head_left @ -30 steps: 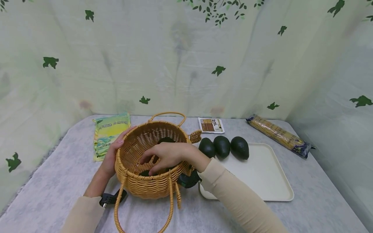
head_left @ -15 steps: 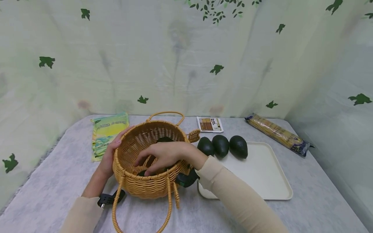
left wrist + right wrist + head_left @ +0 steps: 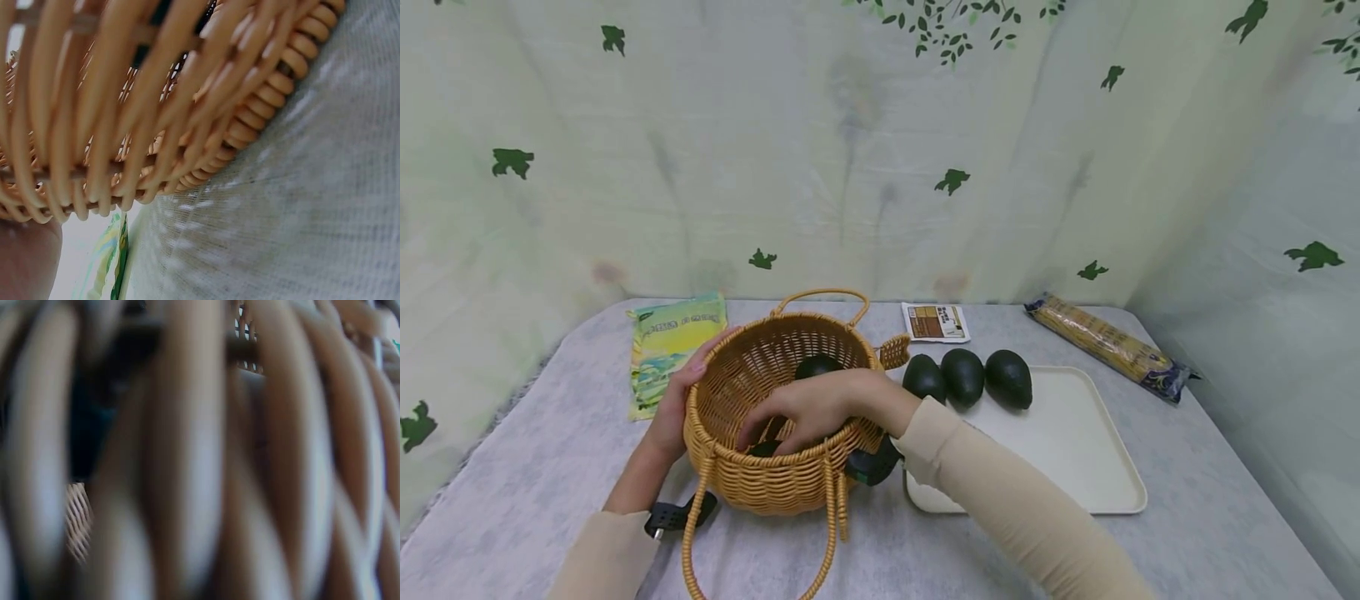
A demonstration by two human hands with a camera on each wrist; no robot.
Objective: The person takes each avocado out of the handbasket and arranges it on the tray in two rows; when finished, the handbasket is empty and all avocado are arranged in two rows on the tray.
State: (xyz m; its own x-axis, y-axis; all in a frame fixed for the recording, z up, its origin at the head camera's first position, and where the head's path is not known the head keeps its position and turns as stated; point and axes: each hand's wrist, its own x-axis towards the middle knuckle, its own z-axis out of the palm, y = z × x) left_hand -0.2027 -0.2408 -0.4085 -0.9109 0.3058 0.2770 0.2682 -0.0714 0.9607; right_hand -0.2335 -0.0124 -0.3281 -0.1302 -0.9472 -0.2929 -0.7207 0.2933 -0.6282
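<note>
Hands (image 3: 673, 408) at wicker basket (image 3: 767, 487), right one (image 3: 808, 404) perhaps on avocado (image 3: 765, 448)

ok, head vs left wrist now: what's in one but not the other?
Head only: right hand inside the wicker basket, three avocados at the far edge of the white tray, brown-and-white packet, long gold packet.
Left wrist only: dark patch through the weave, too obscured to name.
Both: wicker basket, part of the left hand, yellow-green packet, grey tablecloth.
</note>
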